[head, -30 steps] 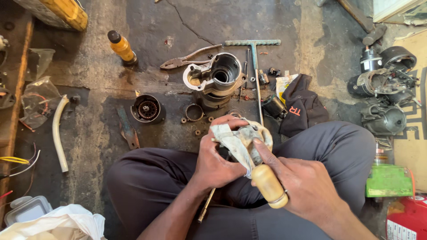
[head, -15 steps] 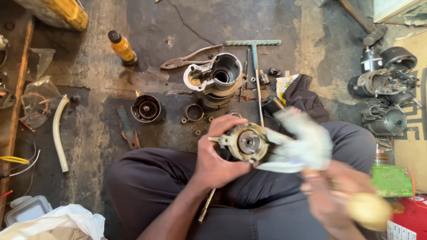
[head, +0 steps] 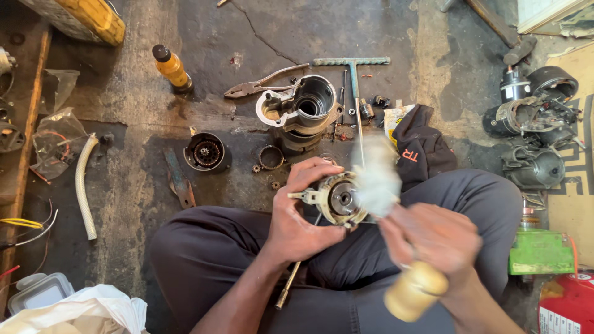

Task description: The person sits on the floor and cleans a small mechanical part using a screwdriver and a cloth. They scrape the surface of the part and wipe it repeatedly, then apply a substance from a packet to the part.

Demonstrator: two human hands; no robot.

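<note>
The left hand (head: 303,222) grips a round metal motor end housing (head: 337,198) over the person's lap, fingers curled over its top edge and thumb under it, open face turned up toward the camera. The right hand (head: 433,238) is blurred; it is closed on a pale rag (head: 375,179) pressed against the housing's right side, and also on a tool with a rounded yellow wooden handle (head: 416,291) whose working end I cannot make out.

The housing looks like cast metal: stiff, fairly heavy for its bulk, probably oily and so slippery on the smooth faces. Its projecting ear on the left and the outer rim seem the safest holds; the centre bore and any inner parts are better kept clear of fingers. The rag is soft and limp and will bunch wherever it is pinched.

On the floor beyond the knees stand a larger grey housing (head: 301,111), a small cup-shaped gear carrier (head: 206,152), loose small gears (head: 255,167), pliers (head: 263,81), a T-handled wrench (head: 352,65) and a yellow bottle (head: 171,67).
</note>
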